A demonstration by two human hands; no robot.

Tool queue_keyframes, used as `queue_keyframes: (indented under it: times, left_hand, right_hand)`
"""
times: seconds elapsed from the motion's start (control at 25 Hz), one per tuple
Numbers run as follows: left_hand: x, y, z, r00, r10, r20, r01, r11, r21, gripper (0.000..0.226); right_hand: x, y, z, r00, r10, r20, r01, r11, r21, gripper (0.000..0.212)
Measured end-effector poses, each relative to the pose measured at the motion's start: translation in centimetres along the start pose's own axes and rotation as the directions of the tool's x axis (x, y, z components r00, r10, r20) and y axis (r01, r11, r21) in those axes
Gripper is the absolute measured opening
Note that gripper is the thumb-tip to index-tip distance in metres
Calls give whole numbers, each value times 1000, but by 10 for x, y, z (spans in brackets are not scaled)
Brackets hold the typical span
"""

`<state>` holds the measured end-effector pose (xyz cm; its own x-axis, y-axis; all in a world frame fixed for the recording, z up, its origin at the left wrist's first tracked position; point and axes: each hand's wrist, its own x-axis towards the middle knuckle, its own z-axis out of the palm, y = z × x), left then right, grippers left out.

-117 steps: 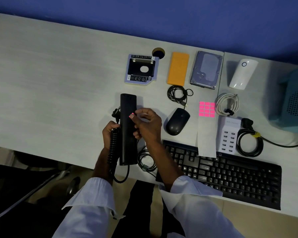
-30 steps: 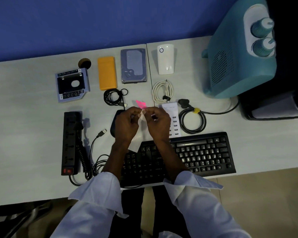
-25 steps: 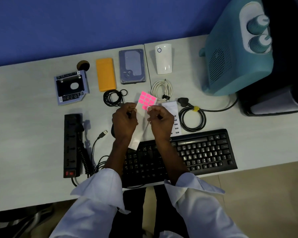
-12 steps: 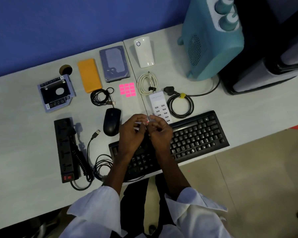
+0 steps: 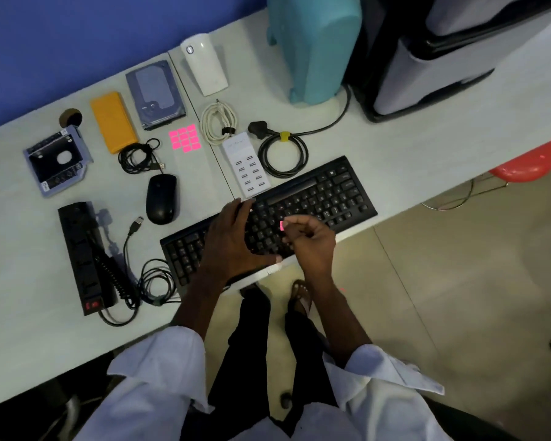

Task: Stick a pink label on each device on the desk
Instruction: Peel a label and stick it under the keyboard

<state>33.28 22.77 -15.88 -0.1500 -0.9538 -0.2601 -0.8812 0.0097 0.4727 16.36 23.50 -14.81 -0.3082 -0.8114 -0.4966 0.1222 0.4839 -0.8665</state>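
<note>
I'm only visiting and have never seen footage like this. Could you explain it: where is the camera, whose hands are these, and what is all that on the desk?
There is no machine here. A person works with bare hands, and the one camera sits on their head, looking down; that is why the white sleeves show at the bottom. The left hand rests on the black keyboard, probably to steady it. The right hand pinches one small pink label over the keys. More labels sit on a sheet farther back on the desk. Near it lie a mouse, a power strip, a hard drive, a flat orange block and a white charging hub. The job is to label each device, and the keyboard looks to be next.
</note>
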Motion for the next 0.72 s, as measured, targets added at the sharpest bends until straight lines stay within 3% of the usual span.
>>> queue_keyframes:
  times: [0.12, 0.32, 0.44, 0.52, 0.6, 0.72]
  left_hand:
    - [-4, 8, 10, 994, -6, 111, -22, 968, 249, 150]
    - [2, 17, 4, 993, 17, 119, -58, 934, 351, 146]
    - [13, 15, -16, 970, -33, 241, -17, 979, 203, 142]
    - [28, 12, -40, 895, -105, 433, 98, 994, 38, 139]
    - [42, 9, -67, 795, -84, 601, 193, 974, -119, 131]
    - [59, 13, -100, 717, -16, 697, 241, 944, -226, 106]
  right_hand:
    - [-13, 2, -30, 998, 47, -29, -45, 995, 86, 11]
    - [-28, 13, -55, 992, 129, -9, -125, 975, 183, 13]
    - [-33, 16, -65, 983, 182, 25, -181, 935, 306, 18]
    - [-33, 19, -68, 982, 181, 57, -190, 913, 361, 20]
    - [-31, 16, -63, 984, 160, 75, -177, 909, 378, 22]
    - [-18, 3, -48, 987, 121, 106, -154, 896, 416, 15]
